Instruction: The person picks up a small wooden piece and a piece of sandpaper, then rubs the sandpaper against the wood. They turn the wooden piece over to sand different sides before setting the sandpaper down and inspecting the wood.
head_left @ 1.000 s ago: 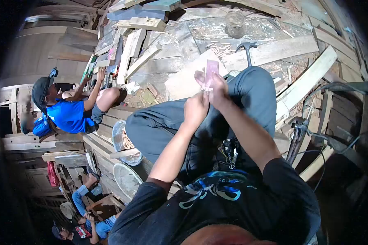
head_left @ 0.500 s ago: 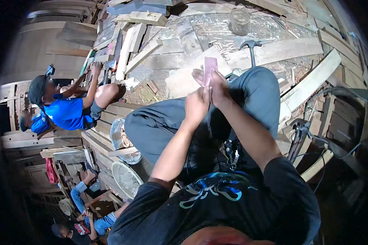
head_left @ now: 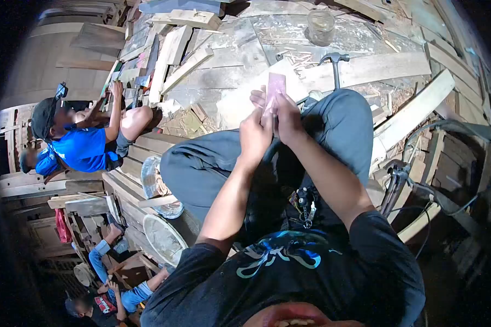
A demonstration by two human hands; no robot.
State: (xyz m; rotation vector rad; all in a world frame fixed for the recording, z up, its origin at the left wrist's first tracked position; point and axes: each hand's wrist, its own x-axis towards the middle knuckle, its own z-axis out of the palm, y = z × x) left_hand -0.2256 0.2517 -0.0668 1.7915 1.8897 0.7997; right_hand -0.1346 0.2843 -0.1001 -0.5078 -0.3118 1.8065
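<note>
A flat pinkish rectangular piece (head_left: 276,84) stands up from between my two hands, over my lap; it looks like stiff paper or sandpaper. My right hand (head_left: 289,120) grips it, thumb on the near face and fingertips showing past its left edge. Closed around its lower end is my left hand (head_left: 255,136), thumb pressed close to the right hand. The palms hide the lower part of the piece. Beyond the hands a pale board (head_left: 237,103) lies on the floor. A claw hammer (head_left: 336,68) rests by my right knee, its handle end hidden.
Wood offcuts (head_left: 188,68) lie ahead on the left, and a clear jar (head_left: 321,27) stands at the back. A bucket (head_left: 163,240) sits by my left leg. Cables and a metal tool (head_left: 398,174) are at right. Two people (head_left: 84,147) sit at left, another (head_left: 101,305) below.
Both hands and the pinkish piece have shifted slightly left and down in the view, still gripped. The person in blue has moved their raised hand a little.
</note>
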